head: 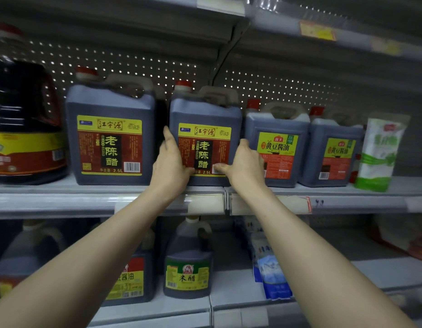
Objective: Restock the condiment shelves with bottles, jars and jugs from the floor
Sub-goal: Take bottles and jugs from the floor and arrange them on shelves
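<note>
Dark vinegar jug [205,114], left hand [172,163], right hand [246,162] holding

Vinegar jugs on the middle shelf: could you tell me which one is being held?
The right-hand dark rectangular plastic vinegar jug, beside the red-labelled soy sauce jugs; left grip and right grip clasp its sides.

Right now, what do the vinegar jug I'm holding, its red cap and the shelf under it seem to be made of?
The vinegar jug looks like smooth translucent plastic: dark liquid shows through and the handle is moulded in. Its cap seems to be opaque red plastic. The shelf is probably painted metal, pale grey and matte, with a thin front edge.
</note>
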